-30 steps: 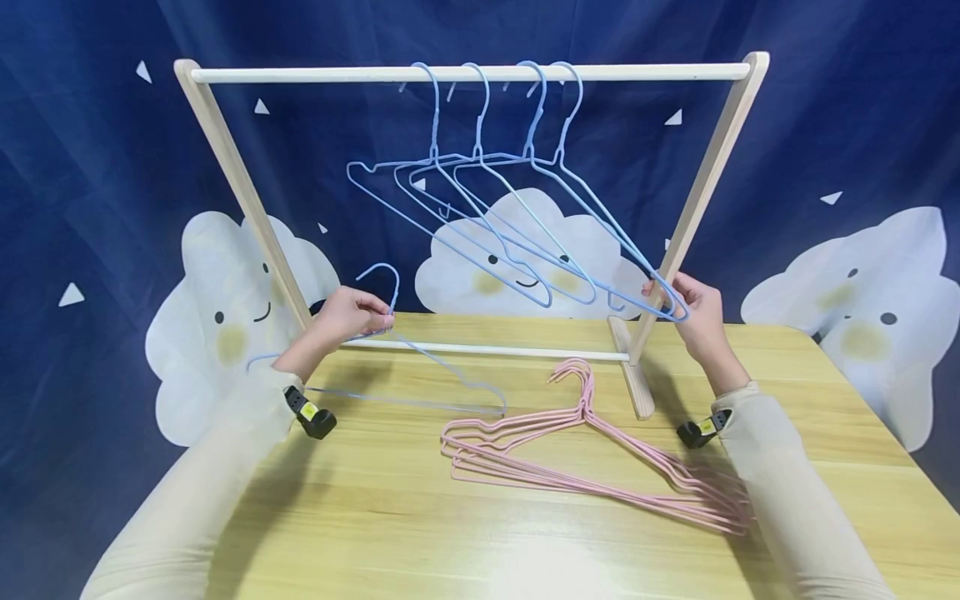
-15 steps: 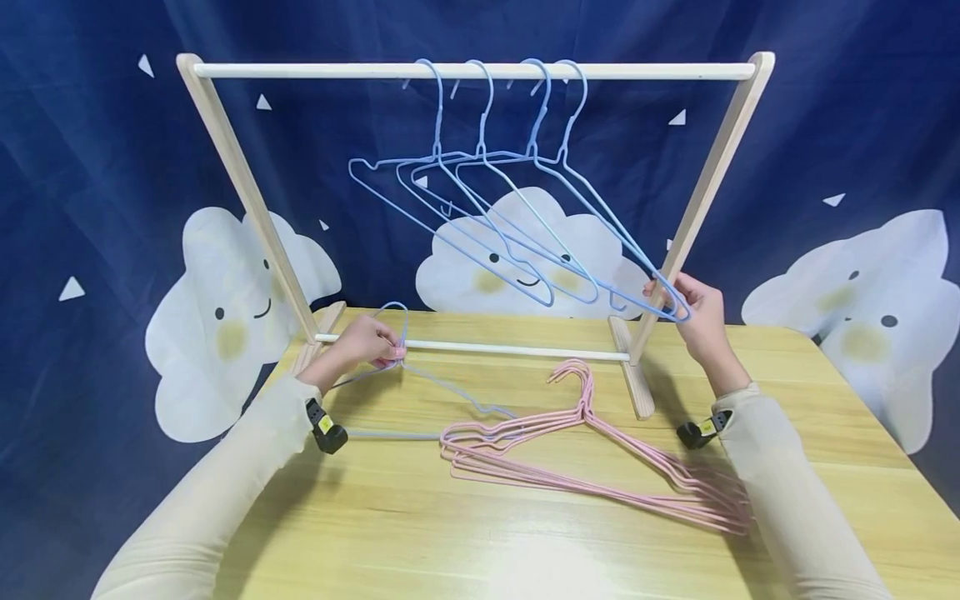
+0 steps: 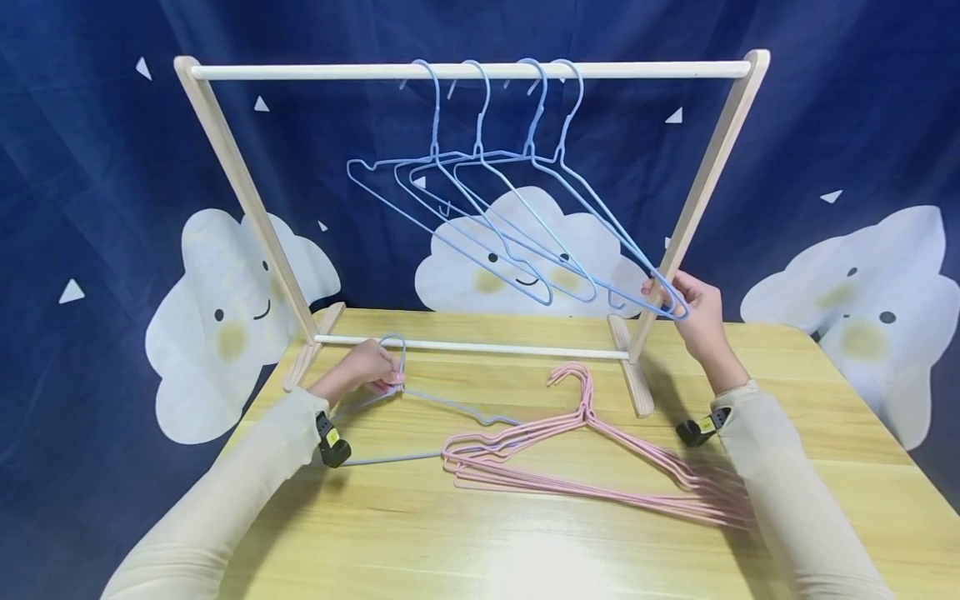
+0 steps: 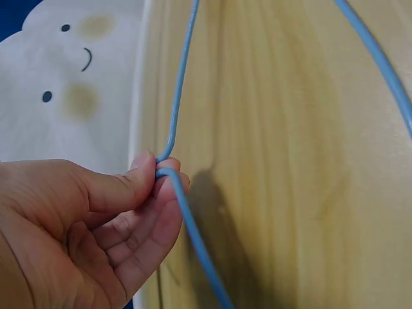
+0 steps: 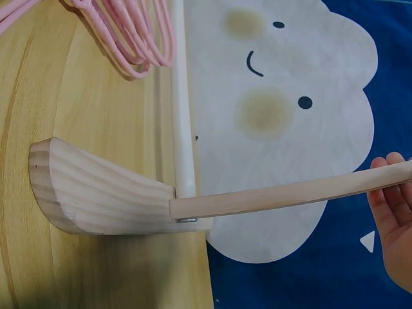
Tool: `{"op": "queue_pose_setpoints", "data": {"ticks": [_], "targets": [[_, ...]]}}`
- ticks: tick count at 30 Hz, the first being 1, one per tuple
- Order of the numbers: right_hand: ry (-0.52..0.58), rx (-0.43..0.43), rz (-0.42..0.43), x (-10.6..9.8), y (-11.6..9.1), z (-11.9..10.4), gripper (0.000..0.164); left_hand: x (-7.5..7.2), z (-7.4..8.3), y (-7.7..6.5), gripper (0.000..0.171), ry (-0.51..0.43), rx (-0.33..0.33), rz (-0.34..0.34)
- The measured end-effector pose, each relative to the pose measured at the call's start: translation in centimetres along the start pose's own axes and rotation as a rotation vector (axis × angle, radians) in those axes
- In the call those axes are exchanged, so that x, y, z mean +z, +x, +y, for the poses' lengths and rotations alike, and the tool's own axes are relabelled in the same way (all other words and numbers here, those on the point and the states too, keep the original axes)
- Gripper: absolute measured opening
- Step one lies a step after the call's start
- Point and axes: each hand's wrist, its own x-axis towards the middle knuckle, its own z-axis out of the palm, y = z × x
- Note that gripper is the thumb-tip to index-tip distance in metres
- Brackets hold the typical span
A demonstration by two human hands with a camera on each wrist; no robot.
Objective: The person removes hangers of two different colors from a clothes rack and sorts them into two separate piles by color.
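Observation:
My left hand (image 3: 366, 368) pinches a blue wire clothes hanger (image 4: 198, 248) at the neck, below its hook. This hanger is low over the tabletop, left of the pink pile, and one end overlaps the pink hangers (image 3: 585, 414) in the head view. Several blue hangers (image 3: 435, 153) hang by their hooks from the top bar (image 3: 300, 72) of a small wooden clothes rack. At the rack's right post (image 3: 707, 183), my right hand (image 3: 697, 308) holds the wood, close behind the hanging hangers' lower ends. The right wrist view shows part of that hand (image 5: 396, 219) against the post.
The rack stands at the back of the wooden table (image 3: 420, 533) on two feet, the right foot (image 3: 633, 375) near the pink hangers. A white lower bar (image 3: 480, 347) joins its posts. Behind hangs a dark blue curtain (image 3: 97, 167) with clouds.
My left hand has moved down and slightly right with the blue hanger, from above the lower bar to below it in the head view. The right hand stays on the post.

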Motion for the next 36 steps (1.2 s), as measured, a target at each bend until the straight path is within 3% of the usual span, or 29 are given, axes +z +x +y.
{"op": "queue_pose_setpoints", "data": {"ticks": [6, 13, 19, 24, 36], "targets": [[0.009, 0.001, -0.001, 0.0, 0.1, 0.1, 0.024, 0.7, -0.7, 0.3, 0.012, 0.014, -0.009, 0.03], [0.036, -0.009, 0.027, -0.5, 0.7, 2.9, 0.022, 0.3, -1.3, 0.2, 0.017, 0.027, 0.011, 0.032], [0.019, -0.005, 0.02, -0.2, 0.5, 1.4, 0.021, -0.3, -1.4, 0.5, 0.017, 0.062, -0.025, 0.002], [0.03, 0.002, 0.004, 0.1, 0.1, 0.0, 0.024, -0.6, -1.7, 0.5, 0.017, 0.11, 0.007, 0.017], [0.035, 0.007, 0.005, 0.0, 0.0, 0.1, 0.022, -0.5, -1.9, 0.3, 0.015, 0.084, 0.028, 0.044]]}}
